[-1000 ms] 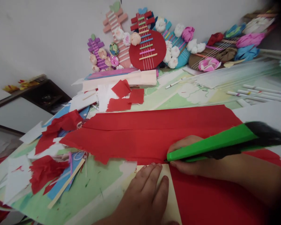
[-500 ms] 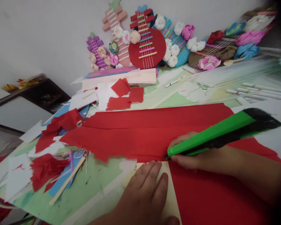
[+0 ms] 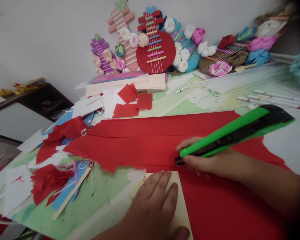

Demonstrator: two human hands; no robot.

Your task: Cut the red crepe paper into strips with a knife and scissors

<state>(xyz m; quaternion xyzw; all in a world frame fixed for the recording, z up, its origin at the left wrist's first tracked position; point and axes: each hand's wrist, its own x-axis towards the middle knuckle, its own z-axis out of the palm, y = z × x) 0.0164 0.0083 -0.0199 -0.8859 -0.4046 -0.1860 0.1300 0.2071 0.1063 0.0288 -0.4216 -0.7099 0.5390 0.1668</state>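
Note:
A green and black utility knife (image 3: 230,133) is gripped in my right hand (image 3: 207,163), its tip end low over red paper (image 3: 140,150). Whether the blade touches the paper cannot be made out. My left hand (image 3: 155,203) lies flat, fingers stretched, on a pale yellow sheet (image 3: 182,210) whose top edge meets the red paper. More red paper (image 3: 230,206) spreads to the right of the yellow sheet.
Red scraps (image 3: 51,180) and a cream strip (image 3: 72,193) lie at the left. Paper instruments, a red one (image 3: 156,50) among them, lean on the wall. Thin white sticks (image 3: 277,96) lie at the right.
The knife has turned in my right hand, showing more of its black side, and its tip end has shifted slightly up and left. My left hand is almost unmoved.

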